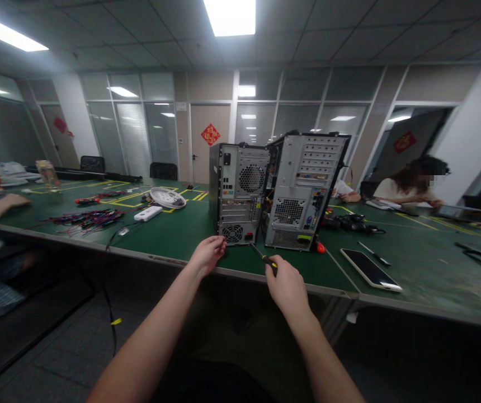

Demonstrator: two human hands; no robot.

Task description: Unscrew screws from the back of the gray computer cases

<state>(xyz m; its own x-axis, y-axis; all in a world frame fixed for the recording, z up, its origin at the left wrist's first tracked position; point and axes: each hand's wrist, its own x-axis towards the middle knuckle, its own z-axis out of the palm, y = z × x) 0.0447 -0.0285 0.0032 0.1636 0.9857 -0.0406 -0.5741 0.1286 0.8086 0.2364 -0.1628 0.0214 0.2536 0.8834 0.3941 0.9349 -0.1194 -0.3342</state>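
Observation:
Two desktop computer towers stand upright on the green table, their back panels facing me. The smaller black-and-silver tower is on the left, the taller silver tower on the right. My right hand is wrapped round the black-and-yellow handle of a screwdriver. Its thin shaft points up and left to the lower right corner of the smaller tower; contact at the tip is too small to tell. At that tower's lower left corner, beside the fan grille, my left hand is closed in a pinch. Anything between its fingertips is hidden.
A phone and a slim dark tool lie right. Black cables are behind them. On the left are loose wires, a white power strip and a white basket. Other people sit at both sides.

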